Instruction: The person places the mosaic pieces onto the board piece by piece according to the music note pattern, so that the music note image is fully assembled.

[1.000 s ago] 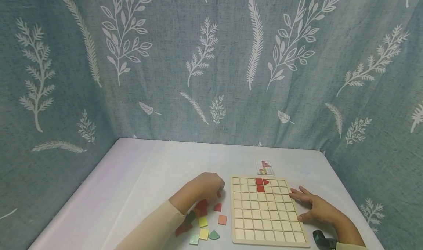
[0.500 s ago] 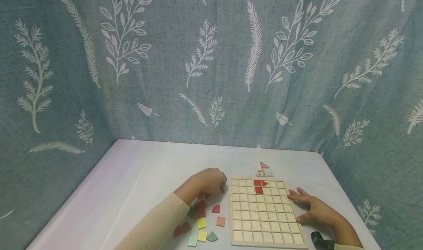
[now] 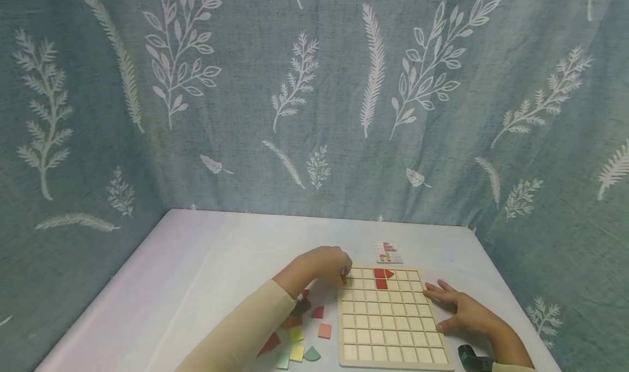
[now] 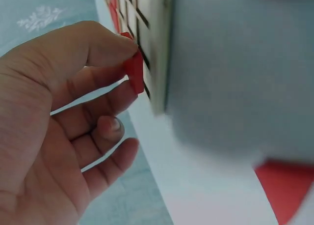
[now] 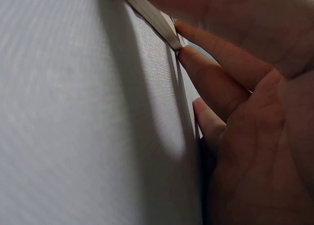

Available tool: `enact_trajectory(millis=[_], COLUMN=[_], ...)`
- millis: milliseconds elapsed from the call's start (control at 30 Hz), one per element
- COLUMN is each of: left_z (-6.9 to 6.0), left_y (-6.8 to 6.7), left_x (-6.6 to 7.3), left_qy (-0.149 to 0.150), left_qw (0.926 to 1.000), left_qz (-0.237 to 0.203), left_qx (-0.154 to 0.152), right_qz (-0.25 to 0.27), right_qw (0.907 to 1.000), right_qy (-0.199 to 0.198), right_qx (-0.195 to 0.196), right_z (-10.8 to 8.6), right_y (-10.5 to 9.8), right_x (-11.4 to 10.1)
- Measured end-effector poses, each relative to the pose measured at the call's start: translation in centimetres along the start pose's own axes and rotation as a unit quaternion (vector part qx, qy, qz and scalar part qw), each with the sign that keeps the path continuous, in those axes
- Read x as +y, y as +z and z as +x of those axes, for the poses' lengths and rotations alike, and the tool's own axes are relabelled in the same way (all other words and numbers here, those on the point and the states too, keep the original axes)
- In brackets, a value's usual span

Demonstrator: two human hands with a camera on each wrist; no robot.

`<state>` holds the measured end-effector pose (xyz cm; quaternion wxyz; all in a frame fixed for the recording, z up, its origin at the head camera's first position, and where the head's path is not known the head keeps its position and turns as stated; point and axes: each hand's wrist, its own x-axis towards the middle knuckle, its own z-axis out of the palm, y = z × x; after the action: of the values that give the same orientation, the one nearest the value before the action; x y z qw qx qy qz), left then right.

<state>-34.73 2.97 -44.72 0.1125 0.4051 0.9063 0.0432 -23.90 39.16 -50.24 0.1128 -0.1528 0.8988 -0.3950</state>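
My left hand (image 3: 330, 264) is over the far left corner of a wooden grid board (image 3: 388, 323). In the left wrist view, its thumb and fingers pinch a small red tile (image 4: 135, 70) beside the board's edge, and the other fingers are bent loosely. Two red squares and a red pointed tile (image 3: 390, 274) lie in cells near the board's far side. At the right edge of the board rests my right hand (image 3: 464, 312), thumb and fingers spread. The right wrist view shows its fingertips touching the board's side (image 5: 159, 26).
Loose tiles lie left of the board, partly under my left forearm: a red quarter-round (image 3: 318, 312), an orange square (image 3: 325, 330), yellow squares (image 3: 297, 335), a green quarter-round (image 3: 312, 354). Behind the board is a small pattern card (image 3: 388, 253). A patterned curtain (image 3: 339, 88) encloses the white table.
My left hand has moved from the loose tiles rightward to the board's far left corner, carrying the red tile. My right hand has stayed at the board's right edge.
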Motion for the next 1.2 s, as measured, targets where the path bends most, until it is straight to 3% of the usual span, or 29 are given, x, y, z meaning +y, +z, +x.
enact_trajectory(millis=[233, 567, 1000, 1200], left_z=[1.9, 4.3, 7.1, 8.0], left_y=[0.0, -0.2, 0.3, 1.0], left_x=[1.5, 3.9, 6.6, 7.3], left_qy=[0.029, 0.048, 0.095, 0.089], left_qw=[0.9994, 0.9984, 0.9941, 0.9941], left_qz=[0.019, -0.02, 0.021, 0.032], left_qx=[0.005, 0.022, 0.047, 0.054], right_qz=[-0.005, 0.003, -0.003, -0.002], right_qw=[1.0, 0.9999, 0.9998, 0.9999], right_qy=[0.004, 0.016, 0.015, 0.01], right_qx=[0.002, 0.001, 0.009, 0.005], right_z=[0.1, 0.1, 0.1, 0.1], right_y=[0.1, 0.0, 0.1, 0.1], right_x=[0.2, 0.2, 0.2, 0.2])
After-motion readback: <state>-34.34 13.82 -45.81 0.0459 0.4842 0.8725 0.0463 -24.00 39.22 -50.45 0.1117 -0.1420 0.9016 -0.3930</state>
